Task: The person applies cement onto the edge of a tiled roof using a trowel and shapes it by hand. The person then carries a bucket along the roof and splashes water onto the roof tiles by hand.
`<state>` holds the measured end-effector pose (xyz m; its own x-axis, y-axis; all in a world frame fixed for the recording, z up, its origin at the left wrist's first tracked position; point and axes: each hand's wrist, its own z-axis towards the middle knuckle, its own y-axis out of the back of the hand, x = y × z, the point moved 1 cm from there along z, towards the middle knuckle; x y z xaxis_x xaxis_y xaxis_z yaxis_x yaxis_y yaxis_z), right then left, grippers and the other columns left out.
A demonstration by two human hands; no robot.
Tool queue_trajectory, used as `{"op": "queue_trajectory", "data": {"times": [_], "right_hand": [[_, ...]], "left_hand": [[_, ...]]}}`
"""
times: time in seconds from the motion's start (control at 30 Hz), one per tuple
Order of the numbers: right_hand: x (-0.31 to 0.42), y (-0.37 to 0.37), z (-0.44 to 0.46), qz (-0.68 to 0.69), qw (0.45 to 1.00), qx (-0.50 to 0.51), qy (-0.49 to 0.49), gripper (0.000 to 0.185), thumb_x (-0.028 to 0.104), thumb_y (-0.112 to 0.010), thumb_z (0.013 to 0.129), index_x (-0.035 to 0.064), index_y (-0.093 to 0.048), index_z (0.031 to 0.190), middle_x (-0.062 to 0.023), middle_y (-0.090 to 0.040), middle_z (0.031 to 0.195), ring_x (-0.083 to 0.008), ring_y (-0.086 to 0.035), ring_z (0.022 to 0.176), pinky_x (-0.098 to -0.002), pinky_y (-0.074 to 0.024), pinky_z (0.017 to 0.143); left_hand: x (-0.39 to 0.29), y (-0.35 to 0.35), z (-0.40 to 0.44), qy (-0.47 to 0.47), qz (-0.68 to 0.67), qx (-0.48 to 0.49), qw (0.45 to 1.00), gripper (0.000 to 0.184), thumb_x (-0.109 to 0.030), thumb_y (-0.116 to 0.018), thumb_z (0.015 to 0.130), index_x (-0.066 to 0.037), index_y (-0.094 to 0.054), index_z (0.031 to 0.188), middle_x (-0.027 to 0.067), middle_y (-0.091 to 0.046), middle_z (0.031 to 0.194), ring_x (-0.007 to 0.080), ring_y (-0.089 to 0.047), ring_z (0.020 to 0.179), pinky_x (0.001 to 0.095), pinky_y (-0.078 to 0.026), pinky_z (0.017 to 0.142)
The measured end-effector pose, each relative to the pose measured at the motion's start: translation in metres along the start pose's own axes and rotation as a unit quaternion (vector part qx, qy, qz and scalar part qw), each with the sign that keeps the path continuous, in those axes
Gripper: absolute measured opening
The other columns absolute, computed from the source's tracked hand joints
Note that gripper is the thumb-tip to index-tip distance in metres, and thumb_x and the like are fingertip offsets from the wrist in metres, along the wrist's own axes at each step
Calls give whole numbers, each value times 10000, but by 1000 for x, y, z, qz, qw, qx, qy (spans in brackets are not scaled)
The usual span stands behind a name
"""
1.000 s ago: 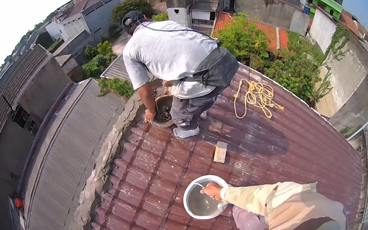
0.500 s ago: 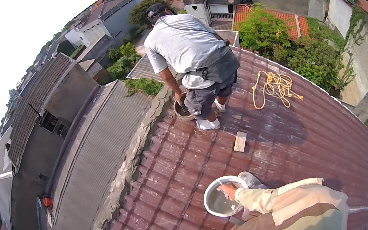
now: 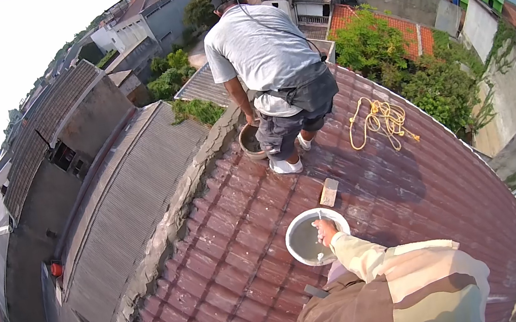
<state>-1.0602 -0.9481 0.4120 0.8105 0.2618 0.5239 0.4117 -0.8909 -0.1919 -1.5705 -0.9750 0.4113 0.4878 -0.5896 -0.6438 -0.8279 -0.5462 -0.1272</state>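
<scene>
My right hand (image 3: 326,231) is closed round the handle of a white-rimmed bucket (image 3: 295,256). The handle crosses the opening, and grey, watery-looking contents (image 3: 304,238) show inside. My right arm reaches in from the lower right in a pale patterned sleeve (image 3: 359,256). My left hand is out of the frame. Just beyond the bucket, a pale block (image 3: 329,193) lies on the dark red roof tiles (image 3: 232,254).
A person in a grey shirt (image 3: 262,44) bends over ahead, one hand at a dark bucket (image 3: 252,151) beside the cement-covered roof edge (image 3: 167,227). A coiled yellow rope (image 3: 386,120) lies to the right. The roof slopes, with drops at both sides.
The white-rimmed bucket, with my right hand on it, has moved forward, closer to the pale block. The person ahead has shifted only slightly, still bent at the dark bucket.
</scene>
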Motion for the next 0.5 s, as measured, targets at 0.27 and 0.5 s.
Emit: {"op": "queue_trajectory", "data": {"times": [0.27,0.5], "right_hand": [[57,8,-21,-37,995,32,85,238,213,-696,820,153,-488,722,50,-374,508,-102,-323,378,-321,-292,436],[69,-5,-11,-165,986,3,18,130,278,-594,821,202,-502,770,62,-312,528,-101,-284,382,-335,-292,445]], "left_hand": [[58,169,-38,11,-151,-131,980,512,-430,-504,908,-124,-629,1299,65,-564,1332,303,-521,1181,562,-460,961],[202,279,-196,-77,-404,-323,852,462,-382,-502,903,-115,-660,1245,63,-621,1221,303,-570,1086,518,-513,899]]}}
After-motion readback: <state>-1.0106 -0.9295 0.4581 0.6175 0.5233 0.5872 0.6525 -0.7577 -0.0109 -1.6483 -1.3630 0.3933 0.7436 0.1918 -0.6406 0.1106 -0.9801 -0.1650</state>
